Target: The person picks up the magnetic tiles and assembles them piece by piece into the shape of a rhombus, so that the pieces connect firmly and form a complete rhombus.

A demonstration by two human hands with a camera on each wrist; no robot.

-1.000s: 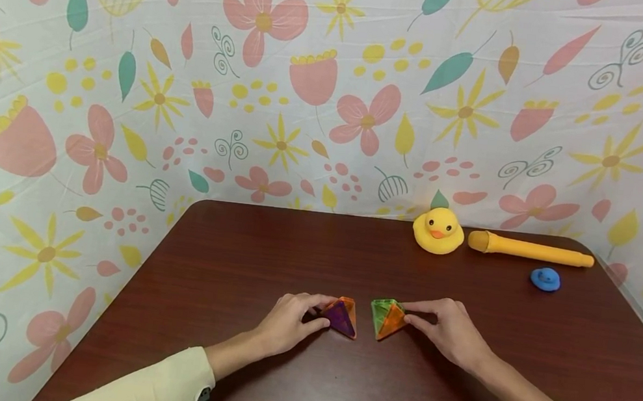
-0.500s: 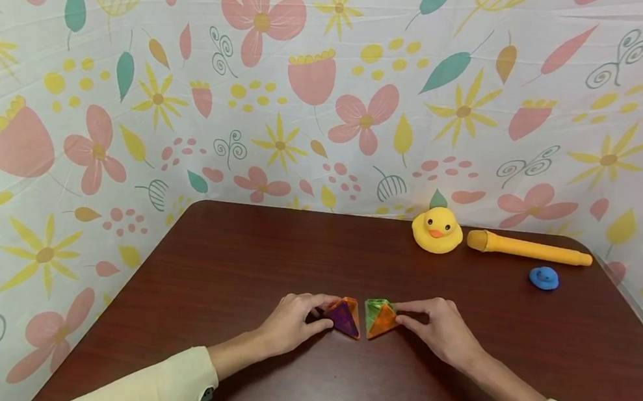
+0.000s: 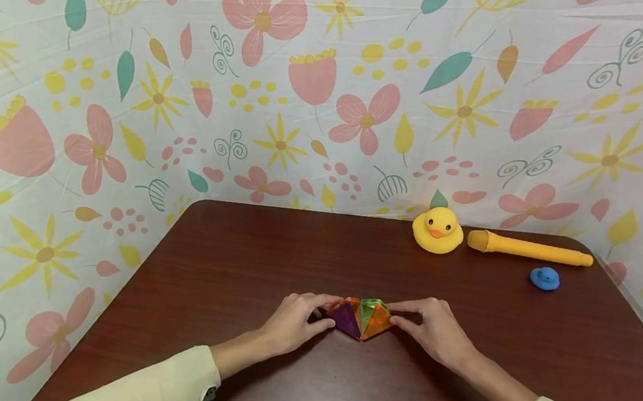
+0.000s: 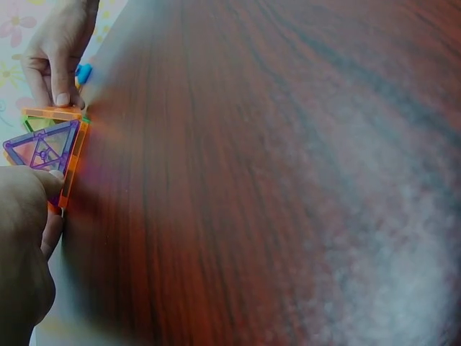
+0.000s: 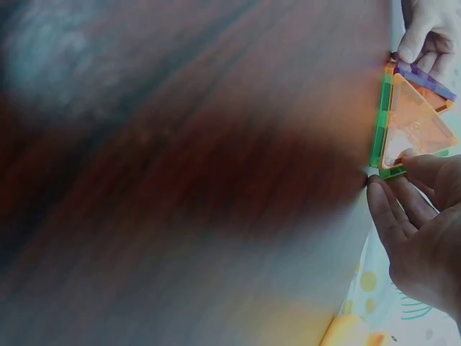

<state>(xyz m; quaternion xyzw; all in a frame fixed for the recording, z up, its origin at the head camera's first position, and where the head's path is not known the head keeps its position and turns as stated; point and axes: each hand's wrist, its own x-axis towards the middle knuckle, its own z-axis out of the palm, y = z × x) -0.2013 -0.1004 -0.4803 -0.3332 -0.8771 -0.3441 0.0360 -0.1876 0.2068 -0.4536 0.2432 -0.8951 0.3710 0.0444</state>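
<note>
Two small pyramids built of see-through triangular tiles stand side by side on the table, their near corners meeting. My left hand (image 3: 292, 323) pinches the purple and orange pyramid (image 3: 347, 319) from its left side, thumb at the front and fingers behind. The purple triangle (image 4: 45, 150) faces the left wrist camera, with orange edges beside it. From the right, my right hand (image 3: 441, 334) pinches the green and orange pyramid (image 3: 377, 321) between thumb and fingers. Its orange face (image 5: 415, 126) and green edges show in the right wrist view.
A yellow rubber duck (image 3: 438, 231) sits at the back of the dark wooden table (image 3: 269, 247). Right of it lies a yellow toy microphone (image 3: 531, 249), with a small blue duck (image 3: 545, 278) in front. A flower-patterned cloth (image 3: 332, 97) hangs behind the table edge.
The gap between the pyramids has closed. My right hand has slid the green and orange one leftward, and my left hand has shifted slightly right with the purple and orange one.
</note>
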